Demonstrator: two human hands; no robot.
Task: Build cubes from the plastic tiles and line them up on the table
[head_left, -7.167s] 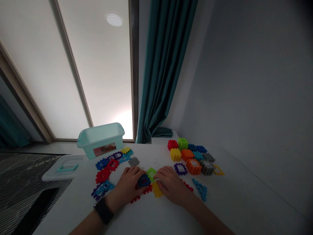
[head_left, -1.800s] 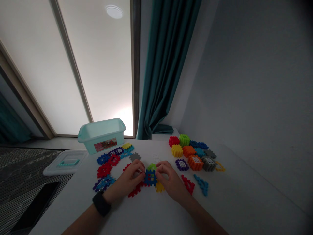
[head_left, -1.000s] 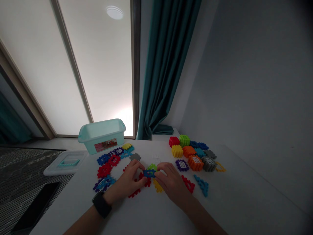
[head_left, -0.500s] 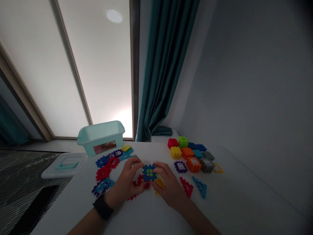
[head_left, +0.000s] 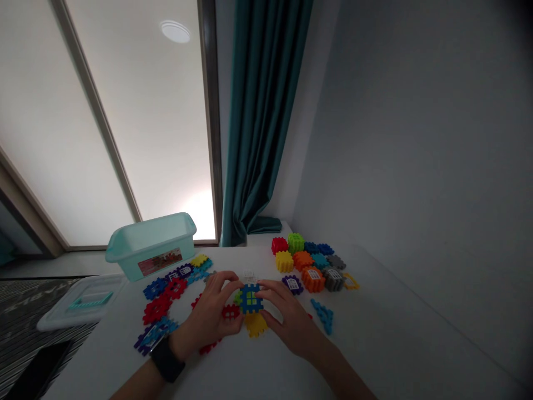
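A blue square building block (head_left: 244, 304) with notched edges and a window-like opening is held up in front of me. My left hand (head_left: 213, 310) pinches its left side, and my right hand (head_left: 286, 318) has the right side between thumb and fingers. Bright green shows through the opening and at the block's left edge. Just below it lies a yellow piece (head_left: 255, 325). A red piece (head_left: 230, 311) sits behind my left fingers, partly hidden. Right of my right hand is a blue triangular piece (head_left: 322, 316). A dark watch (head_left: 167, 359) is on my left wrist.
Red, blue and purple pieces (head_left: 157, 309) lie on the white table at left. Stacked blocks in several colours (head_left: 313, 279) stand at right. A mint-green bin (head_left: 125, 255) is at the back left, near a clear lid (head_left: 89, 308) and a black flat object (head_left: 39, 369).
My view has turned slightly, so the table things appear further left. Both hands still hold the blue block. The red triangular piece is now mostly covered by my right hand.
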